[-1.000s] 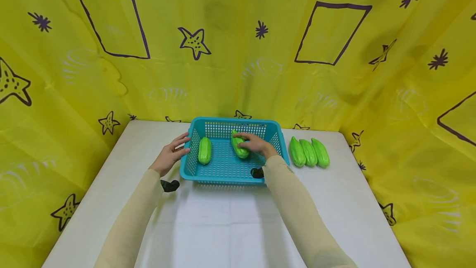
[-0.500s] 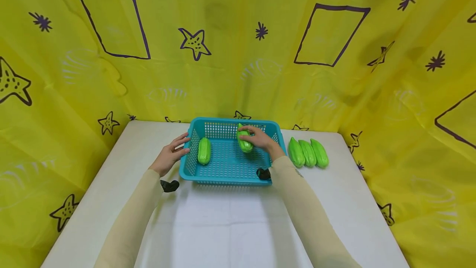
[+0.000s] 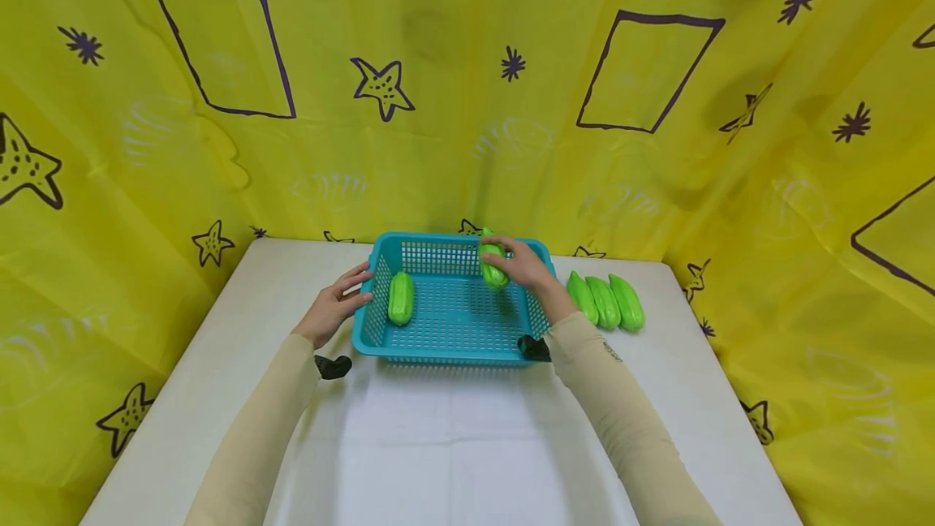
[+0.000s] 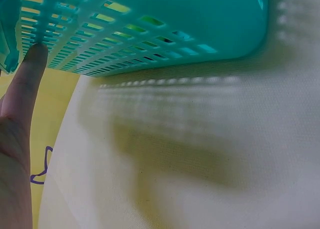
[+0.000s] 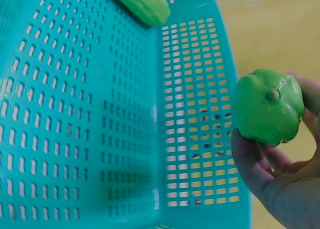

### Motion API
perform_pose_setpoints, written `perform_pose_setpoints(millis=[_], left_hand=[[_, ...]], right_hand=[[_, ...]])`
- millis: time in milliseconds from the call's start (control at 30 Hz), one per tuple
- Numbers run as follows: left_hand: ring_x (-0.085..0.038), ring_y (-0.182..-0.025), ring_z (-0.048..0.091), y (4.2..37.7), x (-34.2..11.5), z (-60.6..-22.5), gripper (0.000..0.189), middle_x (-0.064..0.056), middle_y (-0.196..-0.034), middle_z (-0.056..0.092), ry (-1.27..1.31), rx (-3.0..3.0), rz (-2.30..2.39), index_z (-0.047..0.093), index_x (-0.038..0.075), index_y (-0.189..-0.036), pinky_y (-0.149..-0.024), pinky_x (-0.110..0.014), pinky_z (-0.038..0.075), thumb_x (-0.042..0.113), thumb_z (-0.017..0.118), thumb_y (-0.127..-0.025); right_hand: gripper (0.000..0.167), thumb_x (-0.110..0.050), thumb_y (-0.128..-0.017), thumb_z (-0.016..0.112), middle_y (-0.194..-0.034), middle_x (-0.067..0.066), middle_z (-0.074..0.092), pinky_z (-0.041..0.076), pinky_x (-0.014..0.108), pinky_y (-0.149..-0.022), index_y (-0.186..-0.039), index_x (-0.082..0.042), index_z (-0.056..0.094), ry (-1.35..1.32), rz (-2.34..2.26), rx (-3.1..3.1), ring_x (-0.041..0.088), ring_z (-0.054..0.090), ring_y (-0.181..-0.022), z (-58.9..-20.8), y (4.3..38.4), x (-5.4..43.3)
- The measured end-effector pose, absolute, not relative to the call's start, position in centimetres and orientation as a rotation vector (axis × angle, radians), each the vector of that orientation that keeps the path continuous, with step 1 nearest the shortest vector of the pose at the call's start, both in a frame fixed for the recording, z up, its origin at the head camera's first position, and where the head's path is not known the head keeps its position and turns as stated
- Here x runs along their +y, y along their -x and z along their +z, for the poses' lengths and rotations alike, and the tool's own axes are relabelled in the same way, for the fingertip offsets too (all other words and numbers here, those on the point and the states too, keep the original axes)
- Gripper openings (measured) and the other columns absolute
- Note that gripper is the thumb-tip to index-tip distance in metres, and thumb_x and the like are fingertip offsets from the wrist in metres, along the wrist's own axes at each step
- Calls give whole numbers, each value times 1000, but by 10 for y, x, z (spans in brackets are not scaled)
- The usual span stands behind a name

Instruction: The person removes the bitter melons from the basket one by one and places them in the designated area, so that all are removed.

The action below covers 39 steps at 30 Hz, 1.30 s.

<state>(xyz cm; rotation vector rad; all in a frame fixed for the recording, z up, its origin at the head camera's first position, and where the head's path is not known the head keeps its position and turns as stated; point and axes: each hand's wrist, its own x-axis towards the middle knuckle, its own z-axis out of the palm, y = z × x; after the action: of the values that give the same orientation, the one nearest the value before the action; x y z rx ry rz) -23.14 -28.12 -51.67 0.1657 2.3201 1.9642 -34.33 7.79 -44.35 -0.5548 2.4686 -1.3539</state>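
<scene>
My right hand (image 3: pixel 520 260) holds a glossy green ribbed gourd (image 3: pixel 494 265) above the back right part of a turquoise basket (image 3: pixel 453 354). In the right wrist view the gourd's blunt, lobed end (image 5: pixel 267 106) faces the camera, with fingers and thumb curled about it. A second green gourd (image 3: pixel 401 298) lies in the basket's left part. My left hand (image 3: pixel 330 307) touches the basket's left wall from outside, its fingers fairly straight. One digit (image 4: pixel 31 71) presses the perforated wall in the left wrist view.
Three similar green gourds (image 3: pixel 604 301) lie side by side on the white table (image 3: pixel 438 453), right of the basket. A yellow curtain (image 3: pixel 438 161) with starfish drawings stands behind and at both sides. Dark wrist cameras stick out near both sleeves.
My right hand has lifted the gourd from the basket floor and moved it up and to the right, toward the back rim. The left hand stays at the basket's left side.
</scene>
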Motion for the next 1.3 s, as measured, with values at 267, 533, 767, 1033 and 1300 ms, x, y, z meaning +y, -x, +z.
perform_pose_setpoints(millis=[267,533,767,1033,1300], left_hand=[[-36,-145,22,232,-281,-517,58,9,-162,19,-163,2308,1974,41,11,-150,-109,-51,35,30,60,-98],[-37,-145,23,231,-282,-517,61,10,-161,19,-161,2332,1949,41,11,-150,-109,-52,35,34,61,-97],[-37,-144,25,231,-280,-517,60,9,-161,19,-156,2331,1953,41,11,-150,-109,-52,35,33,61,-97],[-38,-144,26,231,-283,-517,60,7,-162,18,-158,2328,1962,40,10,-150,-110,-53,34,31,61,-98],[-39,-144,23,231,-282,-516,57,6,-162,17,-159,2304,1967,39,8,-150,-110,-54,33,25,58,-100]], right_hand=[[44,-34,-98,60,-133,17,48,50,42,-74,-139,-21,52,549,-1504,2466,30,53,-100,-429,329,92],[47,-34,-99,59,-138,23,43,55,39,-73,-142,-18,47,451,-1552,2485,35,58,-103,-428,315,110],[50,-39,-98,60,-137,21,43,55,34,-76,-142,-21,48,345,-1597,2479,35,58,-107,-429,301,129],[53,-39,-99,58,-138,23,40,51,31,-81,-145,-16,45,301,-1668,2492,36,56,-110,-434,282,151],[55,-36,-101,54,-141,25,39,48,19,-81,-149,-12,39,243,-1733,2459,35,48,-118,-446,257,180]])
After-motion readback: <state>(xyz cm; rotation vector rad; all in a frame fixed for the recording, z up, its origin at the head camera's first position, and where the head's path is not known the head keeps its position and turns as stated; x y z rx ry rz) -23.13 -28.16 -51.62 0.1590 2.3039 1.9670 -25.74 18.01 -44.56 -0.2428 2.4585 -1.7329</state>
